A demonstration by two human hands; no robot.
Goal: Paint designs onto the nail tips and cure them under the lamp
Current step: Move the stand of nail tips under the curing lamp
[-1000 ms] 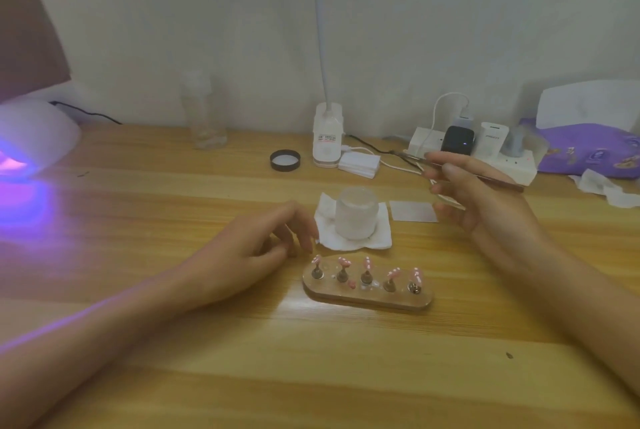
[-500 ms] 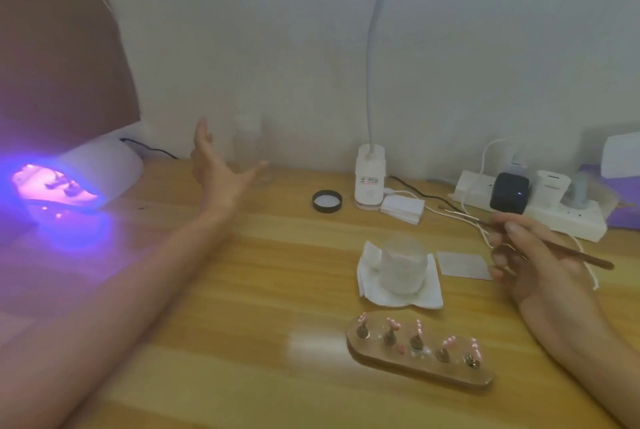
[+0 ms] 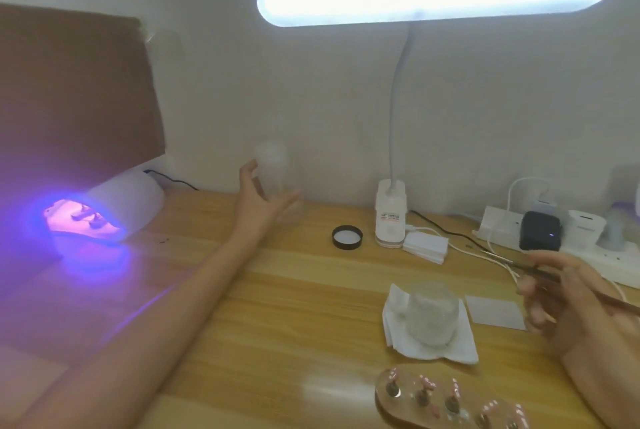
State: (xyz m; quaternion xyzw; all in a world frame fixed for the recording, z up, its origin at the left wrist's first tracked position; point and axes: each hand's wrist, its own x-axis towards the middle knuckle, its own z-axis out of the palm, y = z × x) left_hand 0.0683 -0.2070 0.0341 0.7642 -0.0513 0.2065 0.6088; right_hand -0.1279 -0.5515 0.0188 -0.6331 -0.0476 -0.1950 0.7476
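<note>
A clear oval stand point(image 3: 384, 394) with several pink nail tips point(image 3: 426, 385) lies at the bottom right of the wooden table point(image 3: 277, 307). My right hand point(image 3: 568, 307) hovers right of it and pinches a thin dark brush point(image 3: 620, 304). My left hand point(image 3: 259, 200) reaches far across the table, fingers spread, just in front of a clear plastic bottle point(image 3: 277, 179) by the wall, not gripping it. The white curing lamp point(image 3: 114, 207) at far left glows purple, with dark shapes inside its mouth.
A frosted jar point(image 3: 429, 312) sits on a folded white tissue point(image 3: 460, 349). A black lid point(image 3: 347, 237), a desk lamp base point(image 3: 390, 214), a white card stack point(image 3: 425, 247), a power strip point(image 3: 588, 252) with plugs and a white paper square point(image 3: 495, 312) stand along the back right.
My left hand left the stand and reached up and left toward the bottle. My head turned left and up, bringing the curing lamp into fuller view. The right hand kept the brush.
</note>
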